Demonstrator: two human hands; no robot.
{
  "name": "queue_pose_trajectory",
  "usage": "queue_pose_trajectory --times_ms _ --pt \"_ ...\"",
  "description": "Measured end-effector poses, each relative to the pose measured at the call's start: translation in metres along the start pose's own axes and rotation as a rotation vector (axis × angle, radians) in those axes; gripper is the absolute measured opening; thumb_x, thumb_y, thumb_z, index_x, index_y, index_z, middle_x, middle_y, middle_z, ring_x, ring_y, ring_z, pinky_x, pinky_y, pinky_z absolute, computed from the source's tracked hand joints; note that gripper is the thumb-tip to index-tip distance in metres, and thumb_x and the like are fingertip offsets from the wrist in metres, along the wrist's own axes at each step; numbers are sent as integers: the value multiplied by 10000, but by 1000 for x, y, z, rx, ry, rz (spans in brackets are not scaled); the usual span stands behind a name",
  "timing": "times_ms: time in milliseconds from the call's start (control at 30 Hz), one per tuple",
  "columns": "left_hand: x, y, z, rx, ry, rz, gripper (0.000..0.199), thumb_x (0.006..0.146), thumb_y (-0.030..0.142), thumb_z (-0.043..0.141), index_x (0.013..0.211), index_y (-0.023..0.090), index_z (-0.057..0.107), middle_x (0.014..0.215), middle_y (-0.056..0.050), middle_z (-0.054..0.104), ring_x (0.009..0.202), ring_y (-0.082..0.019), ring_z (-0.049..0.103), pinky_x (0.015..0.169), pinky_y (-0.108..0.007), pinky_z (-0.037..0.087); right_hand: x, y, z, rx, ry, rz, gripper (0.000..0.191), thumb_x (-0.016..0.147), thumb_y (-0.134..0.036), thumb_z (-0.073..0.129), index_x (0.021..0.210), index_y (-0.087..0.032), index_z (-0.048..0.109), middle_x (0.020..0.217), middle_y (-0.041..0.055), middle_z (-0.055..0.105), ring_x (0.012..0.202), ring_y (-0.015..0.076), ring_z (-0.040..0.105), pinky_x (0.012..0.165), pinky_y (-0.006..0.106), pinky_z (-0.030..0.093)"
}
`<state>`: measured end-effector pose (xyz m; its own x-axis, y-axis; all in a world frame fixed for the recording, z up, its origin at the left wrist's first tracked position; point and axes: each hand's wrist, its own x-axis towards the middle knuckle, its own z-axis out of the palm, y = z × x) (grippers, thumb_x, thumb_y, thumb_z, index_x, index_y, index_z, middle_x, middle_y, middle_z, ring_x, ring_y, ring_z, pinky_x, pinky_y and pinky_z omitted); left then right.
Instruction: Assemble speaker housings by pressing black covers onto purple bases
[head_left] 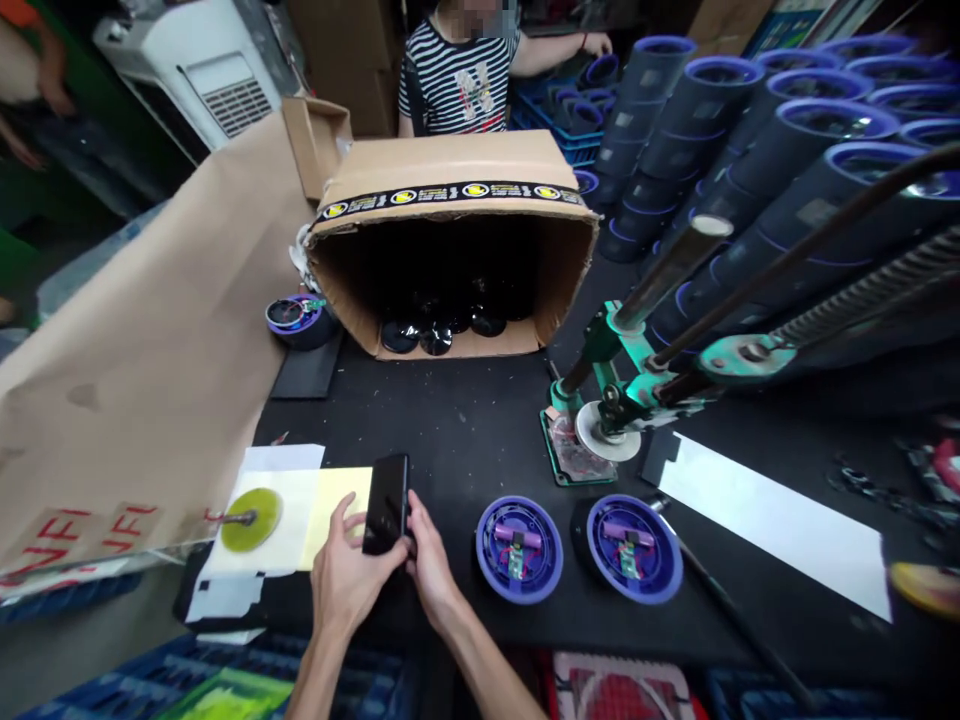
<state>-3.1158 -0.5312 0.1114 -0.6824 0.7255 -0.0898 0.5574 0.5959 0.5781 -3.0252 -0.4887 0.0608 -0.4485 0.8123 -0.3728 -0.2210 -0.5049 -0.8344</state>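
Observation:
A black smartphone (387, 505) with a dark screen is held upright between my two hands above the front of the black table. My left hand (349, 560) grips its left side and lower edge, the thumb across the bottom. Along the phone's right side lie the fingers of my right hand (429, 560). Just right of my hands sits a round purple-rimmed housing (519, 592) with a purple battery and a green circuit board inside. Beside it stands a second purple-rimmed housing (636, 592) with similar parts. Paper sheets (330, 510) lie to the left of the phone.
An open cardboard box (450, 170) holds several glossy black discs. A green hand press (600, 430) stands right of centre. Stacked dark cylinders (645, 130) fill the back right. A yellow-green disc (252, 520) lies on the left. Across the table is a person in a striped shirt (457, 85).

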Motion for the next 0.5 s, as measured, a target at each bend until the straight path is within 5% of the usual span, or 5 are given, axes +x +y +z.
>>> queue_pose_trajectory --times_ms 100,200,333,500 --pt "-10 7 -11 -131 -128 19 729 659 556 698 1280 291 421 1159 -54 657 975 -229 666 841 -345 543 -2 -13 9 425 -126 108 592 869 -628 383 1206 -178 569 1062 90 673 943 236 638 761 355 524" --pt "18 26 -20 -56 -136 161 533 753 592 587 1182 281 536 1155 -56 658 1022 -242 644 856 -365 535 -3 -25 4 791 -212 214 599 826 -643 461 1106 -142 634 946 98 698 833 234 654 720 348 533" --pt "117 80 -5 41 -6 380 383 815 549 525 1037 252 624 1079 -52 687 944 -246 650 859 -389 507 2 -23 -14 948 -226 261 613 851 -643 413 972 -101 673 864 108 696 733 216 649 660 354 538" --pt "236 154 59 77 3 504 441 818 433 596 1181 184 564 1218 -117 616 1124 -276 565 988 -479 408 4 -3 -28 991 -245 274 672 870 -637 324 971 -70 670 852 120 688 722 210 652 641 333 536"
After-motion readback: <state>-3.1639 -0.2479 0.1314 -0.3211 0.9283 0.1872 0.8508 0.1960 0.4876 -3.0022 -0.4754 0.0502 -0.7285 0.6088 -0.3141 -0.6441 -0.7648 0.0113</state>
